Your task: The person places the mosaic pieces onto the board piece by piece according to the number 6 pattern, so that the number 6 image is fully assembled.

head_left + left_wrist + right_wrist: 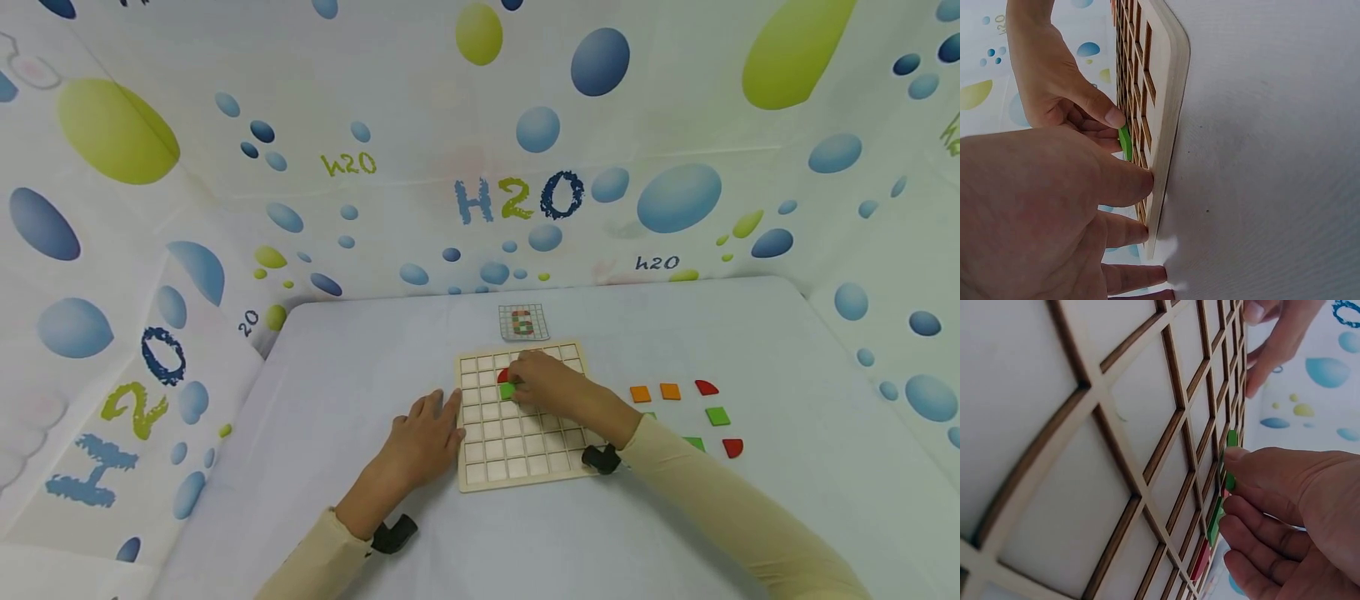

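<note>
The right hand (551, 383) pinches a green tile (1125, 144) at the board (1165, 94), nearer its far edge than its near one; the left hand (422, 442), fingers spread, touches the left edge. The tile looks light, stiff, perhaps slick; I'd grip it by opposite thin edges.

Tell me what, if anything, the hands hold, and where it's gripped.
The right hand pinches a green piece, thumb across the middle of its visible side. The left hand grips nothing; it only touches the edge of the board.
</note>
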Demonstrator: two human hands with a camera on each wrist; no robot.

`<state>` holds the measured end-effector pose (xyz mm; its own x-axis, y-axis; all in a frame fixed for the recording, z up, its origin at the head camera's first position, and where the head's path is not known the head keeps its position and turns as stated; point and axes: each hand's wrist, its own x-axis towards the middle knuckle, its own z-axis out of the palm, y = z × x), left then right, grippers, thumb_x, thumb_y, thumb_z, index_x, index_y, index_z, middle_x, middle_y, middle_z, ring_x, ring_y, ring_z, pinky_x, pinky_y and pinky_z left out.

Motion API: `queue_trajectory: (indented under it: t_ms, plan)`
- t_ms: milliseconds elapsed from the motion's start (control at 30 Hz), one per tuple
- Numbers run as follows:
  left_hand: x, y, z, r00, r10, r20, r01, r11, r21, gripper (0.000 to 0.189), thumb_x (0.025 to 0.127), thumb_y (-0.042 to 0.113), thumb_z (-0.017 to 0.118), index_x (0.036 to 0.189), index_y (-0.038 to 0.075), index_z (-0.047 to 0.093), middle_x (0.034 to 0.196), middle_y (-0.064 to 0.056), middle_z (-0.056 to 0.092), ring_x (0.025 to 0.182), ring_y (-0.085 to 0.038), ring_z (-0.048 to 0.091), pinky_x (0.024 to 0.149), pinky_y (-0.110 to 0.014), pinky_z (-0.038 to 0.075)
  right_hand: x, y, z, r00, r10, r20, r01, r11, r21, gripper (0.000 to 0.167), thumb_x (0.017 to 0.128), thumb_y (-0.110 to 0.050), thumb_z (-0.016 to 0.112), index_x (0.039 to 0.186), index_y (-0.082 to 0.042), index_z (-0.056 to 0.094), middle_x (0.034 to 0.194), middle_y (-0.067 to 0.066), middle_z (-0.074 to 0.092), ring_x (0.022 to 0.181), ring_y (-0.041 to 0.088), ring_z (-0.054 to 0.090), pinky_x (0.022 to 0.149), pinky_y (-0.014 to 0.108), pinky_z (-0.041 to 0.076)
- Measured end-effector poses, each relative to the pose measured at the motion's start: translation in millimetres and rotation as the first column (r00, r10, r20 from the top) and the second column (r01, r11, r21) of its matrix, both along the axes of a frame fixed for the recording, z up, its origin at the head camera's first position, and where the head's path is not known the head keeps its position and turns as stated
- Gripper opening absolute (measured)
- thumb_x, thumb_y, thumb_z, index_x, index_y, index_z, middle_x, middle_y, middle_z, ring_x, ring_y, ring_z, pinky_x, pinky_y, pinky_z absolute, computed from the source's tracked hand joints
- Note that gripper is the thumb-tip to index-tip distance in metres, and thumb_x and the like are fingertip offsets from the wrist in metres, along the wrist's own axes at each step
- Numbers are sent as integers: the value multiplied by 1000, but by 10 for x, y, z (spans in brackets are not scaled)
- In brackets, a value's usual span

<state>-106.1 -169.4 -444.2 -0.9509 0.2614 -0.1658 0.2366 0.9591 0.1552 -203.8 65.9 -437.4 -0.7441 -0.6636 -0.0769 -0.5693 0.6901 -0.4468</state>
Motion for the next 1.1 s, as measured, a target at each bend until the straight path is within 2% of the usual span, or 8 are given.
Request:
queue_trajectory:
  t_ms: [267,433,767,1100]
  plan:
    - [5,9,19,1000,9,14,-9,1000,4,60,112,33,52,163,6,38,162,-26,40,148,-45,42,105,-66,46,22,-17,23,1000,-10,-20,10,1000,21,21,98,-16,77,116,-4,74,109,6,67,102,21,61,94,40,53]
    - [0,7,12,1000,12,21,-12,1000,-2,61,112,34,51,164,7,37,163,-26,39,149,-45,42,105,-66,45,17,-27,18,998,19,-57,-17,999,31,22,99,-19,76,116,-4,75,110,7,70,103,23,64,95,41,53]
    - [-7,8,14,1000,11,24,-11,1000,-9,61,112,35,50,164,7,37,163,-26,39,149,-45,41,106,-66,45,33,-20,-9,996,21,-92,-19,999,30,28,97,-21,80,119,-5,74,114,8,69,107,25,64,97,43,53]
    - [0,8,-1,999,21,27,-20,1000,-9,61,112,34,51,164,7,36,163,-25,38,150,-44,40,106,-66,45,45,-4,-32,997,3,-76,-1,1000,26,28,98,-23,78,121,-7,74,114,6,69,107,23,63,96,41,53]
